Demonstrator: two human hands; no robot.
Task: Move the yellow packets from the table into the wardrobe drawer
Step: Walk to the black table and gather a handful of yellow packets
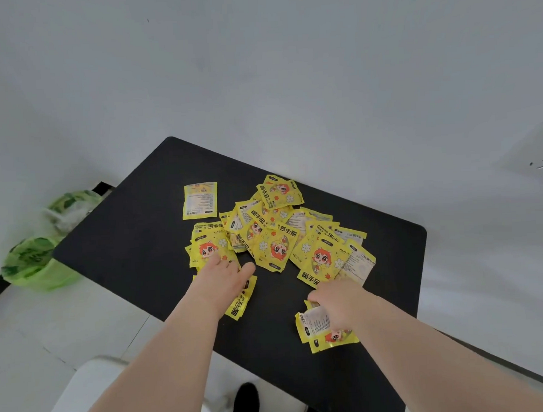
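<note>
Several yellow packets point(274, 236) with a cartoon figure lie scattered in a heap on the black table point(135, 243). One packet point(200, 200) lies apart at the back left. My left hand point(223, 276) rests flat, fingers fairly straight, on packets at the heap's near left edge; a packet point(240, 303) shows under its wrist. My right hand point(340, 305) has its fingers curled round a small stack of packets point(316, 325) at the near right of the table. No wardrobe or drawer is in view.
Two green plastic bags point(39, 262) sit on the pale floor left of the table. A white wall stands behind the table, with a socket plate point(538, 150) at the right. A white seat edge point(94, 391) and dark shoes point(246, 403) are below me.
</note>
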